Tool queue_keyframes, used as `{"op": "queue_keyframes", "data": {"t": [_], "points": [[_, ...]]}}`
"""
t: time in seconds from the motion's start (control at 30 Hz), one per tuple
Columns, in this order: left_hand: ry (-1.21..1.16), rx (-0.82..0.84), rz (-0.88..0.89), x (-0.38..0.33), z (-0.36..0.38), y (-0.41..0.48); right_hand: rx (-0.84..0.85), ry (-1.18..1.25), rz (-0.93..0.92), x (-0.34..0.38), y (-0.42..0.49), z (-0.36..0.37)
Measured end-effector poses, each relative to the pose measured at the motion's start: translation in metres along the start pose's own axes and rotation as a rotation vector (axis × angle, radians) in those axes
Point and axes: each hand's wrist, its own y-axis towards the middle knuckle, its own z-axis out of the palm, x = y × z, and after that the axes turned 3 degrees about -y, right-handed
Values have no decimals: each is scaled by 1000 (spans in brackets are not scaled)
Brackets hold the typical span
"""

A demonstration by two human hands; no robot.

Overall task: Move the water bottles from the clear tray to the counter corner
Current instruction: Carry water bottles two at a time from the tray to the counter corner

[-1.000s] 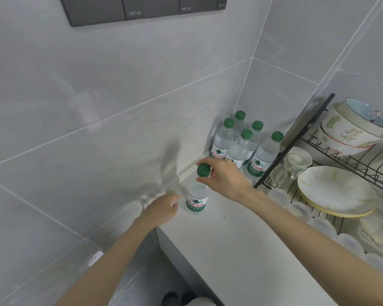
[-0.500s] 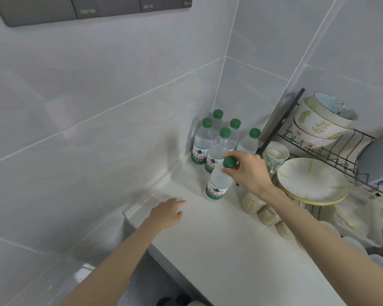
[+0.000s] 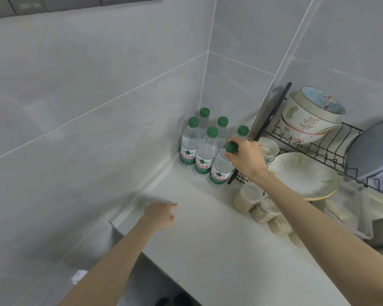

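Several clear water bottles (image 3: 188,149) with green caps and green labels stand in the corner of the white counter (image 3: 208,239), against the tiled walls. My right hand (image 3: 247,160) grips one more bottle (image 3: 220,167) by its neck, just under the green cap. That bottle stands at the front right of the group, slightly tilted, its base at the counter. My left hand (image 3: 161,215) hovers low over the counter near its left edge, fingers loosely curled and holding nothing. The clear tray is not in view.
A black wire dish rack (image 3: 318,151) stands right of the bottles, holding stacked patterned bowls (image 3: 307,115), a large plate (image 3: 303,175) and small cups (image 3: 268,147). Clear containers of grain (image 3: 259,208) line the counter below the rack. The counter's left edge drops off near my left hand.
My right hand has carried the bottle from the counter's left part to the corner group. My left hand let go of it and stayed back near the edge.
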Motion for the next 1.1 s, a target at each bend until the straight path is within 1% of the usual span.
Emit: {"op": "queue_keyframes", "data": {"t": [0.2,0.37,0.53,0.67,0.77,0.93,1.03,1.1], "points": [[34,-12,7,-1,0,1,-15,21,64,-6,8,2],[35,12,0,1,-2,0,-1,34,84,-6,15,3],[-9,46,3,1,-3,-3,0,43,17,-3,13,5],[-61,7,-23,1,-6,-7,27,29,-11,-5,7,-1],[-87,-89,-21,-7,-18,-15,42,17,-22,-3,-2,-14],[-210,-403,-23,-31,-55,-35,21,99,-101,3,-22,-44],[-288,-513,9,-45,-76,-54,40,206,-143,5,-37,-60],[-362,-557,23,-53,-89,-64,54,264,-151,3,-49,-65]]}}
